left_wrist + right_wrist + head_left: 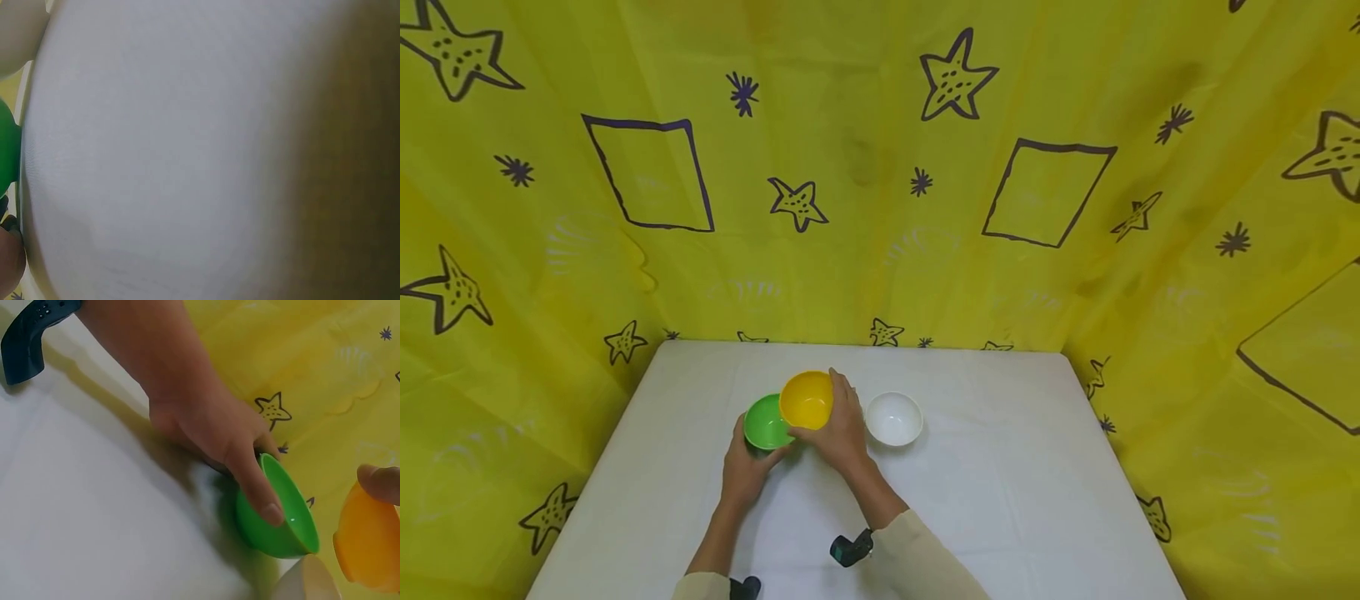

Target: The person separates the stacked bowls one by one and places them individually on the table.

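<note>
My left hand (747, 471) grips a green bowl (764, 423) by its sides, thumb near and fingers on the far left. In the right wrist view, its thumb lies on the outside of the green bowl (275, 531). A yellow bowl (807, 400) is held in my right hand (841, 429), raised and overlapping the green bowl's right rim from above. Only the right thumb (381, 483) shows on the yellow bowl (370, 540) in the right wrist view. Just right of that hand stands a white bowl (894, 419), upright on the table.
A white cloth covers the table (1000, 483). Yellow curtains (865, 275) with star drawings surround its back and sides. Dark wrist straps (852, 549) sit at both sleeves. The left wrist view shows mostly cloth, with the green bowl (7, 150) at its edge.
</note>
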Demonstrator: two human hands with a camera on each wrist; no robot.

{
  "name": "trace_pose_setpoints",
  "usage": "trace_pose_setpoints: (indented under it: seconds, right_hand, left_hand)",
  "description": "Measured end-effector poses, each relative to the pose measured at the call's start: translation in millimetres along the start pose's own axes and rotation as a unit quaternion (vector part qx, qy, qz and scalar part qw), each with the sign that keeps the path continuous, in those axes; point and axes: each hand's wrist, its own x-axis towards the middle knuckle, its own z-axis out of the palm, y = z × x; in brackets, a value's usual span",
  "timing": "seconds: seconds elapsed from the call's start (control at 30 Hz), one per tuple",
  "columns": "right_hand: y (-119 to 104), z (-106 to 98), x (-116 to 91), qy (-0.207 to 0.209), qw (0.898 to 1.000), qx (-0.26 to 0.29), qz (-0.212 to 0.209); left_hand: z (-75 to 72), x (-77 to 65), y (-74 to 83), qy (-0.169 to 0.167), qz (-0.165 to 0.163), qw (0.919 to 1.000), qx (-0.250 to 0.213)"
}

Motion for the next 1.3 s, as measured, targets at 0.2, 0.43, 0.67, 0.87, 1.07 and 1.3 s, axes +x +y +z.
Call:
trace_pose_setpoints:
  seconds: [0.2,0.43,0.67,0.87,1.07,1.3]
  right_hand:
    - [4.1,-14.2,-2.0,0.018,1.0,0.008,0.009]
    - [13.9,-27.9,-2.7,0.036,0.999,0.012,0.03]
    - [30.3,-45.9,-9.8,0.068,0.996,0.019,0.061]
    - [43.4,-65.8,-12.9,0.097,0.99,0.03,0.092]
    - [55.8,-83.2,-18.5,0.125,0.985,0.038,0.116]
    - [70.3,-96.4,-21.1,0.161,0.977,0.055,0.128]
  left_hand:
    - [0.6,-0.3,0.1,0.003,0.005,0.9999,-0.013]
    - [2.6,3.4,-1.2,0.003,0.003,0.9998,-0.017]
    - [3.5,2.9,-1.5,0.002,-0.011,0.9999,-0.012]
    - [3.4,4.0,-4.5,0.0,-0.003,0.9996,-0.027]
    - [2.8,2.8,-6.6,0.0,0.004,0.9996,-0.027]
    - [-0.5,-0.3,-4.2,-0.003,-0.001,0.9998,-0.02]
